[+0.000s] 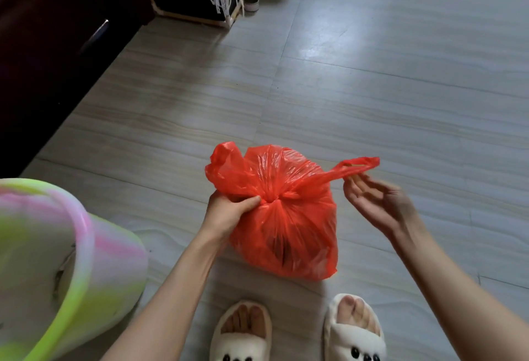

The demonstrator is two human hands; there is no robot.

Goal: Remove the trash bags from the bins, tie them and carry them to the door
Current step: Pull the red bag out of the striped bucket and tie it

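At your far left stands one bin [65, 260]. Your left hand [229, 212] grips the gathered neck of the one red trash bag [286, 217] on the floor [372, 103]; your right hand [378, 203], fingers spread, touches its handle loop [357, 164].

red bag [286, 217], pink-and-green streaked bin [71, 246], cream slippers [355, 335], grey wood-grain floor [400, 88]

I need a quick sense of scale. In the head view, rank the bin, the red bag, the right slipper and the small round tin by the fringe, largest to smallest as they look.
1. Bin: largest, though nearness to the camera inflates it.
2. Red bag.
3. Right slipper, partly cut off by the frame.
4. Small round tin: smallest, but also farthest away.
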